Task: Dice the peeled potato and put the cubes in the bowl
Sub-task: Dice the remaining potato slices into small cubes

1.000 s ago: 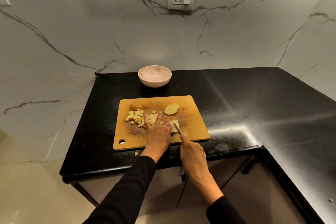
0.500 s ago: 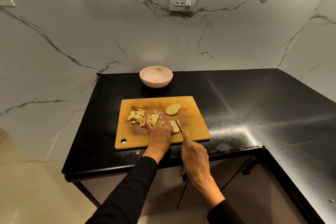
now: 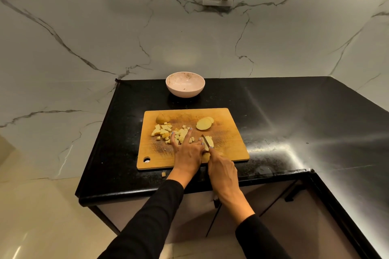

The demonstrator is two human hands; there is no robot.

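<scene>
Pale yellow potato slices (image 3: 208, 140) on wooden cutting board (image 3: 229, 130), pinned under flat left hand (image 3: 188, 152), steel knife (image 3: 205, 141) gripped in right hand (image 3: 221, 169), pink bowl (image 3: 185, 87) behind.

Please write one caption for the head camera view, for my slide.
Right hand cuts potato strips with a knife beside the left hand on a wooden cutting board.

I see the cutting board (image 3: 229, 147) on the counter (image 3: 294, 115), the bowl (image 3: 185, 87) behind it at 12 o'clock. On the board: cubes (image 3: 163, 131) at 10 o'clock, slices (image 3: 204, 123) at 1 o'clock, a potato end (image 3: 162, 119) at 11. One stray cube (image 3: 163, 174) lies on the counter at 7.
</scene>
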